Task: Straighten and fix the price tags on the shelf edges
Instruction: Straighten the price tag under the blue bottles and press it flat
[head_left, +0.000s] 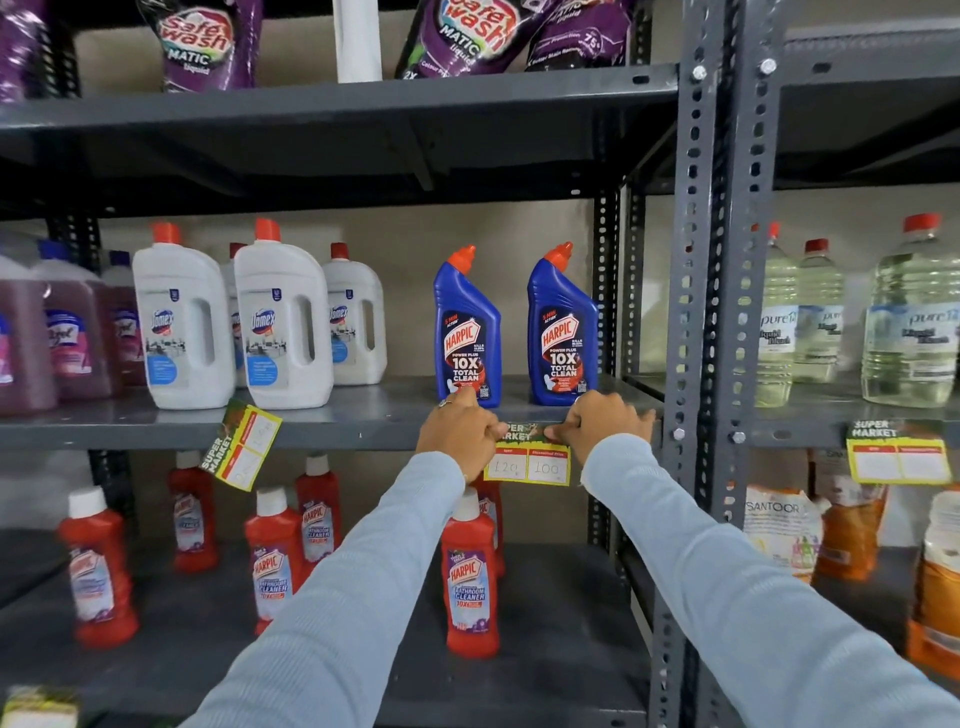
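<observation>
A yellow and red price tag (529, 464) marked 120 and 100 hangs level on the grey shelf edge (358, 434) below two blue Harpic bottles (466, 332). My left hand (457, 434) pinches its top left corner, and my right hand (602, 423) pinches its top right corner against the edge. Further left, a second price tag (241, 446) sits crooked, tilted steeply on the same edge. A third price tag (897, 457) hangs nearly level on the right rack.
White Domex bottles (283, 322) and purple bottles stand on the middle shelf. Red Harpic bathroom cleaner bottles (470, 577) fill the shelf below. A perforated grey upright (711, 312) divides the racks. Clear liquid bottles (909, 322) stand at right.
</observation>
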